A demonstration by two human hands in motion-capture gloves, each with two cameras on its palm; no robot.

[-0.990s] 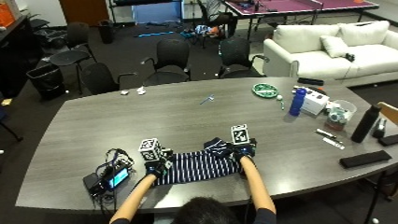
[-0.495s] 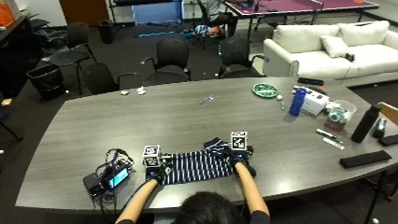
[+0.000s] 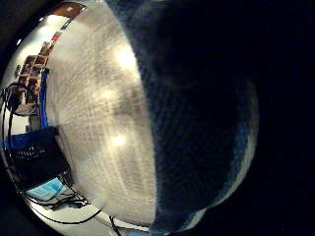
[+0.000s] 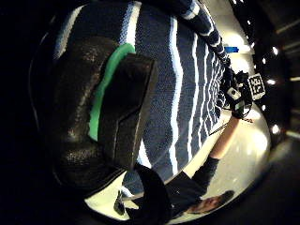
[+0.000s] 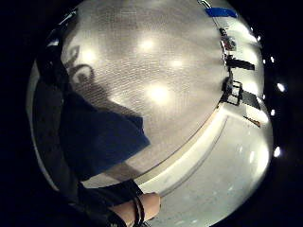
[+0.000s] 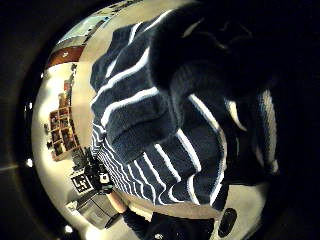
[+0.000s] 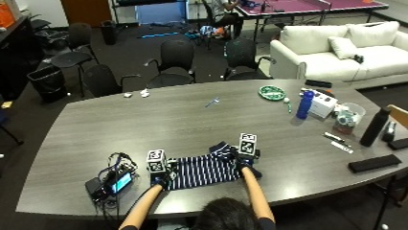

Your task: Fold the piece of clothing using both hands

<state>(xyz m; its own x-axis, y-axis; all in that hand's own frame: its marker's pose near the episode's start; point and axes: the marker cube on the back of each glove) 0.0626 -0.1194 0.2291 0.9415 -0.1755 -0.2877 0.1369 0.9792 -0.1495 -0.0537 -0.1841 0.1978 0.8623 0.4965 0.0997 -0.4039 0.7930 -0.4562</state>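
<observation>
A navy garment with thin white stripes lies flat on the grey table near its front edge. My left hand is at the garment's left end, and its thumb lies curled over the striped cloth. My right hand is at the right end, where the cloth bunches up in a fold close to the palm. Dark cloth fills much of the left little finger side palm view. From the left thumb side, the other hand shows at the cloth's far end.
A black device with cables sits just left of my left hand. At the right stand a blue bottle, a white box, a green plate, a black bottle and a flat black case. Office chairs line the far edge.
Over the last second both hands have drawn slightly toward the table's front edge with the cloth's ends. In the last half second they hardly moved.
</observation>
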